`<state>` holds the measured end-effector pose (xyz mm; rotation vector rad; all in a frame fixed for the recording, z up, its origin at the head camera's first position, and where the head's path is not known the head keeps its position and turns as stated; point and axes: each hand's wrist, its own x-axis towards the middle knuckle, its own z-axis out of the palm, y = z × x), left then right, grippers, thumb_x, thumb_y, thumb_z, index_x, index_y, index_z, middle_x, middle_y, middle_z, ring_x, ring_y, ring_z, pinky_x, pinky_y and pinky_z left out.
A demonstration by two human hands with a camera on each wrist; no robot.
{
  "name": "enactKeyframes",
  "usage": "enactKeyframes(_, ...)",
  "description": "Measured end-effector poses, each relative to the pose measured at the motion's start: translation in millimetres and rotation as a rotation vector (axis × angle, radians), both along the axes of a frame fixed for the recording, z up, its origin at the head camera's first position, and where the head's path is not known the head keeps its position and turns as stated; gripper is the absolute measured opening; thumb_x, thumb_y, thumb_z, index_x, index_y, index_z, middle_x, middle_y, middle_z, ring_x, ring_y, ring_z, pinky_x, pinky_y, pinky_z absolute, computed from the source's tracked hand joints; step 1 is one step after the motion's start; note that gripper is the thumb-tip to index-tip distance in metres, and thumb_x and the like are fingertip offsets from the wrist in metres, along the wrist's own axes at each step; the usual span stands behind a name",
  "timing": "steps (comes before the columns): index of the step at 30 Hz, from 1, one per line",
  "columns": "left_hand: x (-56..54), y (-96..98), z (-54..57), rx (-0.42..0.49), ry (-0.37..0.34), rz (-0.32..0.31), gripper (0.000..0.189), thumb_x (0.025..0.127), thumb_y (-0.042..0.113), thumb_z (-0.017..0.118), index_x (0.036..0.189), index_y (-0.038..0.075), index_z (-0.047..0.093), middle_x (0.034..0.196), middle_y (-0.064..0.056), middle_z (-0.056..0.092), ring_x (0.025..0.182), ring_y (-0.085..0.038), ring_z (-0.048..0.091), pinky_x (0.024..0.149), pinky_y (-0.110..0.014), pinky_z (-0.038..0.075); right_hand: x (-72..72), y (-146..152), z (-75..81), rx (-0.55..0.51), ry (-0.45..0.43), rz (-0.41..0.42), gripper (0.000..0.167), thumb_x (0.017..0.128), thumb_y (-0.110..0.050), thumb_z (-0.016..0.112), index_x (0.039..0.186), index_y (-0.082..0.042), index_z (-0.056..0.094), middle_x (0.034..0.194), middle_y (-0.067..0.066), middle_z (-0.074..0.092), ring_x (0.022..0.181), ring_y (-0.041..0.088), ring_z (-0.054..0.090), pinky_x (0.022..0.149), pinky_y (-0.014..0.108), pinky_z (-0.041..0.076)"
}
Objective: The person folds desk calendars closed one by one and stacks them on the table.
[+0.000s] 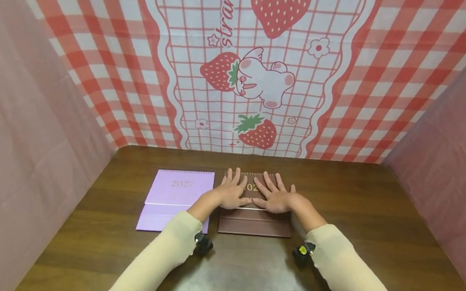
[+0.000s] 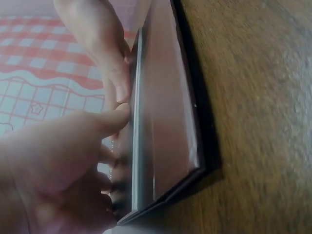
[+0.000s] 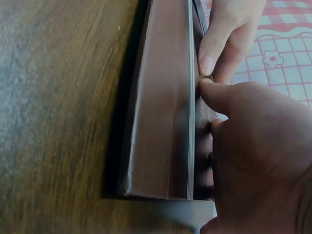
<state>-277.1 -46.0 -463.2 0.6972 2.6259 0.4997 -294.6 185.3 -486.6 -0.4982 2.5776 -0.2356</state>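
Note:
A brown desk calendar (image 1: 255,227) lies on the table, its gold numbers partly covered by both hands. My left hand (image 1: 231,195) rests spread on the left part of its cover, fingers toward the spiral binding. On the right part my right hand (image 1: 275,199) lies the same way, fingers straight and apart. The two thumbs meet near the cover's lower edge. In the left wrist view the page stack (image 2: 137,122) shows as a pale edge above the brown base flap (image 2: 170,107). The right wrist view shows that flap (image 3: 158,112) from the other side.
A purple desk calendar (image 1: 181,191) marked 2027 lies just left of the brown one, under the left forearm's side. The wooden table (image 1: 373,227) ends at a red checked strawberry cloth (image 1: 262,75). Pink curtains (image 1: 35,127) hang at both sides.

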Motion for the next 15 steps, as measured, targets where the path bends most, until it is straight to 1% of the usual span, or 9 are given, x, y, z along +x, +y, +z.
enactKeyframes(2, -5.4, 0.2, -7.7, -0.006, 0.007, -0.003, 0.09, 0.115, 0.048, 0.058, 0.178, -0.002, 0.017, 0.187, -0.031, -0.012, 0.175, -0.056, -0.014, 0.146, -0.067, 0.007, 0.0, -1, -1.6, 0.01, -0.01, -0.004, 0.089, 0.113, -0.077, 0.032, 0.181, -0.036, -0.009, 0.188, 0.001, -0.03, 0.173, 0.042, -0.033, 0.131, 0.091, -0.007)
enactKeyframes(3, -6.9, 0.1, -9.1, -0.007, 0.006, -0.002, 0.091, 0.115, 0.049, 0.058, 0.178, -0.002, 0.017, 0.187, -0.03, -0.012, 0.174, -0.055, -0.014, 0.146, -0.066, 0.007, -0.2, -2, -2.7, 0.01, -0.013, -0.008, 0.088, 0.113, -0.076, 0.032, 0.181, -0.036, -0.009, 0.188, 0.001, -0.031, 0.173, 0.042, -0.034, 0.132, 0.091, -0.007)
enactKeyframes(6, -14.8, -0.2, -20.8, -0.009, 0.015, -0.006, 0.094, 0.114, 0.051, 0.061, 0.179, -0.001, 0.016, 0.187, -0.029, -0.014, 0.174, -0.055, -0.016, 0.146, -0.067, 0.007, -0.5, -2, -6.0, 0.007, -0.022, -0.021, 0.087, 0.114, -0.073, 0.034, 0.18, -0.038, -0.011, 0.187, -0.001, -0.034, 0.172, 0.04, -0.037, 0.132, 0.09, -0.009)
enactKeyframes(8, -17.8, -0.2, -26.2, -0.01, 0.01, -0.011, 0.095, 0.114, 0.052, 0.061, 0.179, -0.001, 0.015, 0.187, -0.029, -0.015, 0.173, -0.055, -0.017, 0.145, -0.067, 0.006, -0.3, -2, -7.6, 0.005, -0.034, -0.029, 0.086, 0.114, -0.072, 0.034, 0.18, -0.039, -0.012, 0.186, -0.003, -0.036, 0.171, 0.038, -0.039, 0.132, 0.089, -0.011)
enactKeyframes(10, -19.0, 0.0, -27.8, -0.009, -0.002, -0.015, 0.096, 0.114, 0.051, 0.062, 0.179, 0.0, 0.014, 0.186, -0.029, -0.017, 0.173, -0.055, -0.019, 0.145, -0.068, 0.005, -0.3, -1, -9.0, -0.003, -0.04, -0.036, 0.086, 0.115, -0.071, 0.036, 0.18, -0.04, -0.012, 0.185, -0.005, -0.037, 0.171, 0.037, -0.04, 0.132, 0.089, -0.012)
enactKeyframes(15, -17.9, 1.3, -24.3, 0.011, 0.002, -0.005, 0.096, 0.113, 0.049, 0.065, 0.178, -0.001, 0.017, 0.186, -0.03, -0.015, 0.173, -0.056, -0.018, 0.145, -0.069, 0.005, -1.6, 0, -12.4, -0.029, -0.022, -0.053, 0.087, 0.114, -0.069, 0.038, 0.181, -0.039, -0.009, 0.186, -0.005, -0.035, 0.172, 0.037, -0.038, 0.132, 0.089, -0.013)
